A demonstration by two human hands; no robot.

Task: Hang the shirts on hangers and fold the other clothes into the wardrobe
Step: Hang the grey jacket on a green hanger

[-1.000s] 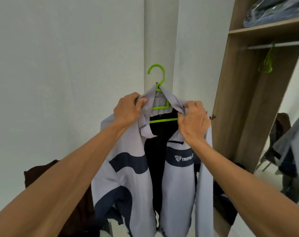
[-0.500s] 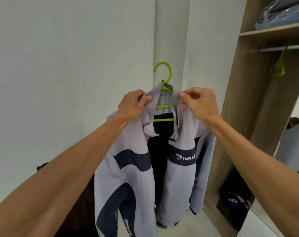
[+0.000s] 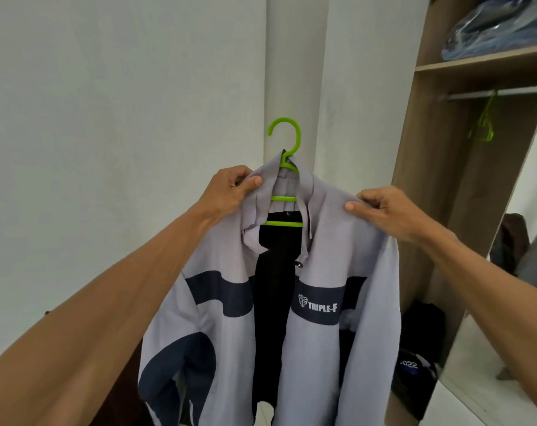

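A grey jacket (image 3: 328,241) with dark blue bands and a "TRIPLE-F" print hangs open on a green hanger (image 3: 287,139), held up in front of the white wall. Its black lining shows down the middle. My left hand (image 3: 230,189) pinches the collar on the left of the hanger's neck. My right hand (image 3: 384,210) pinches the fabric at the jacket's right shoulder. The hanger's hook sticks up free above the collar; its shoulders are hidden under the cloth.
The open wooden wardrobe (image 3: 427,167) stands at the right, with a rail carrying an empty green hanger (image 3: 483,124), a shelf with bagged clothes (image 3: 500,29), and dark items on its floor (image 3: 420,364). A mirror door (image 3: 531,241) is at the far right. Dark clothing lies low left.
My right hand has slid from the collar out along the jacket's right shoulder. The left hand keeps its hold on the collar. The jacket front has spread wider.
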